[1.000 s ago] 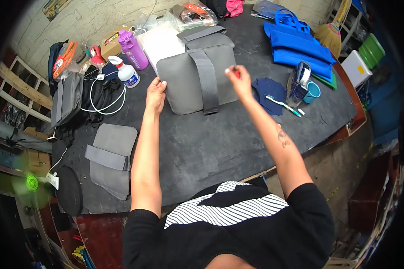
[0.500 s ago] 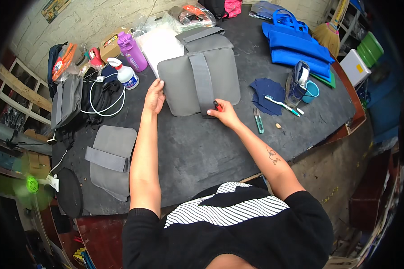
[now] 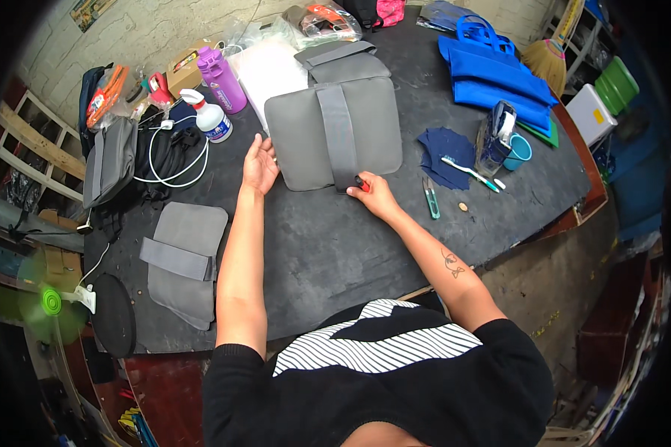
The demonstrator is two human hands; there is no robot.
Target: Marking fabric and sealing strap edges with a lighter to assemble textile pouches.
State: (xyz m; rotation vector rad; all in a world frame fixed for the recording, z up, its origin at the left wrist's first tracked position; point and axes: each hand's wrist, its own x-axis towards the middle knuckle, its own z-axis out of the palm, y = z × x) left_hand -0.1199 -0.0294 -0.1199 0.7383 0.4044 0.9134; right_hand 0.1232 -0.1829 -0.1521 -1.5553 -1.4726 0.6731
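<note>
L hand (image 3: pixel 259 164) is lying flat, fingers released, pressing the left edge of the grey fabric panel (image 3: pixel 300 138), which is sitting mid-table w/ a grey strap (image 3: pixel 337 134) running down its centre. R hand (image 3: pixel 374 197) is clenching a small red tool (image 3: pixel 361 181) at the strap's near end. Thread snips (image 3: pixel 431 200) are lying just right of R hand. Spray bottle (image 3: pixel 207 116) & purple bottle (image 3: pixel 221 78) are standing far left; blue bags (image 3: pixel 492 71) far right on the dark table (image 3: pixel 335 253).

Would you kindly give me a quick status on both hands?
Left hand flat at grey fabric panel edge. Right hand holds small red tool at strap end. Green snips alongside.
</note>
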